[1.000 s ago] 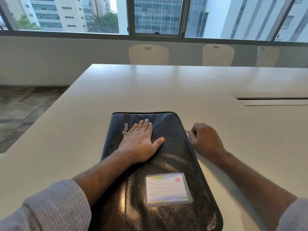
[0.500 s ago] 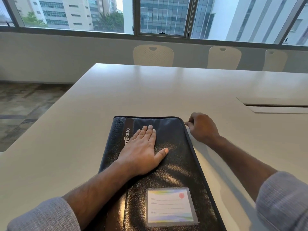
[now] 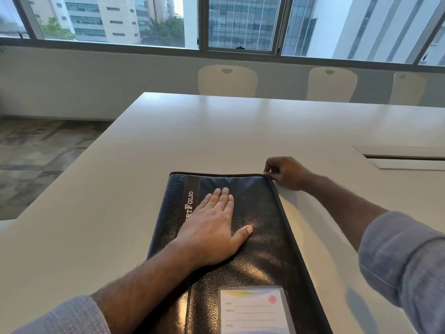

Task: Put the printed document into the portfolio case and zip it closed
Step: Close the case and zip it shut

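Note:
A black leather-look portfolio case (image 3: pixel 262 249) lies flat and closed on the white table (image 3: pixel 120 213), with a name card window (image 3: pixel 254 309) on its near cover. My left hand (image 3: pixel 214 232) rests palm down on the cover, fingers together. My right hand (image 3: pixel 286 173) is at the case's far right corner, fingertips pinched on the zipper pull, which is too small to make out clearly. The printed document is not in view.
A recessed cable slot (image 3: pixel 404 157) is set into the table at the right. Three pale chairs (image 3: pixel 227 80) stand along the far edge below the windows. The table's left edge drops to patterned floor (image 3: pixel 36 153).
My right hand has slid along the case's right edge from its middle to the far right corner. My left hand has stayed flat on the cover.

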